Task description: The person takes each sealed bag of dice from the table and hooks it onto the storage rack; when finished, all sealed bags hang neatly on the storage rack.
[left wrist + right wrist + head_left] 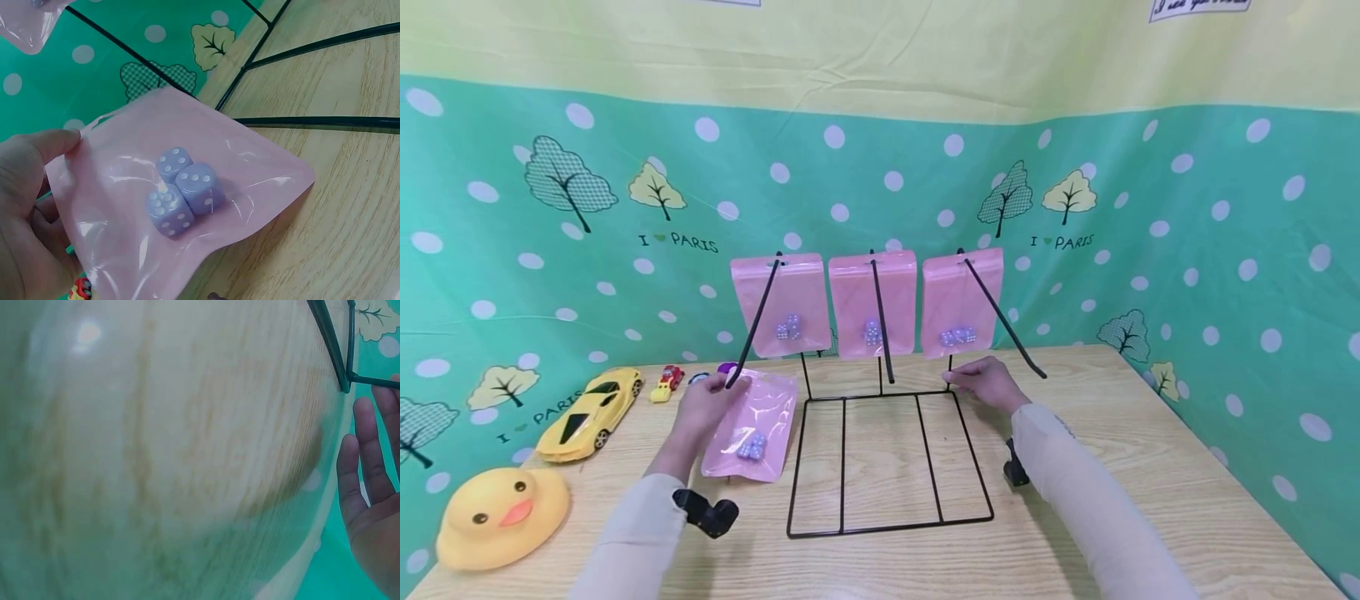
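Note:
My left hand pinches a pink zip pouch by its upper edge, left of a black wire display rack. Lilac dice show on the pouch's face in the left wrist view. The pouch's top lies close to the tip of the rack's left prong. At the rack's right upright, my right hand grips the wire between thumb and fingertips; its other fingers extend loosely in the right wrist view. Similar pouches hang on the left, middle and right prongs.
At the left of the wooden table are a yellow toy car, a small red and yellow toy car and a yellow rubber duck. A green dotted cloth hangs behind the rack.

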Motion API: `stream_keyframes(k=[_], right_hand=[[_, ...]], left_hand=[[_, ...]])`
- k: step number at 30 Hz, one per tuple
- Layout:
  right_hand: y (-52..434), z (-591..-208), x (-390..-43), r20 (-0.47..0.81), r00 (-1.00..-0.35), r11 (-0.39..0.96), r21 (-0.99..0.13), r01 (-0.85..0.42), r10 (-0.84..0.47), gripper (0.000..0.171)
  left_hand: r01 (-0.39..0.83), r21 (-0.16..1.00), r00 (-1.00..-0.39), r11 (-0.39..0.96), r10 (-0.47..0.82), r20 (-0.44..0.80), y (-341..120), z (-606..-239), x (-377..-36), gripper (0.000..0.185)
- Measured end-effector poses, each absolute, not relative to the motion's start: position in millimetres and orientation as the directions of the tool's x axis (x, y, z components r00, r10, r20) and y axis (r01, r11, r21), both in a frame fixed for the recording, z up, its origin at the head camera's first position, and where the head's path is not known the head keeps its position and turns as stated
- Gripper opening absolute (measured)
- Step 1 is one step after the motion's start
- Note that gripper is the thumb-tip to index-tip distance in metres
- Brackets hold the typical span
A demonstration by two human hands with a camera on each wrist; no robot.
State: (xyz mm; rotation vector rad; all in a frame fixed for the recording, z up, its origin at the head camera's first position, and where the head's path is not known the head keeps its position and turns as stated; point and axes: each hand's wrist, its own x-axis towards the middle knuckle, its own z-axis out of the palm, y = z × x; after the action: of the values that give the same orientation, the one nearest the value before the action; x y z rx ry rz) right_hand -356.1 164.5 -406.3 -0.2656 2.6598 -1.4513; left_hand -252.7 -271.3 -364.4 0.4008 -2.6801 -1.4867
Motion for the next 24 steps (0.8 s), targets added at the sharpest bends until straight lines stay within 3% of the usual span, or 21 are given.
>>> stream_keyframes(k=[9, 24], right_hand=[[164.5, -407.2, -356.4, -0.009, -0.980, 0.524, -0.846, -0.098, -0.197, 0.034], [162.8, -405.6, -354.4, -0.016, -0.984, 0.530, -0.844, -0.081, -0.177, 0.031]], left_hand=[[-0.101, 0.868, -0.980, 0.486, -0.199, -0.003, -278.4, -362.6, -247.9, 0.051], [-0.015, 0.805, -0.985, 0.594, -0.146, 0.089, -278.9, -351.9, -222.2, 0.048]])
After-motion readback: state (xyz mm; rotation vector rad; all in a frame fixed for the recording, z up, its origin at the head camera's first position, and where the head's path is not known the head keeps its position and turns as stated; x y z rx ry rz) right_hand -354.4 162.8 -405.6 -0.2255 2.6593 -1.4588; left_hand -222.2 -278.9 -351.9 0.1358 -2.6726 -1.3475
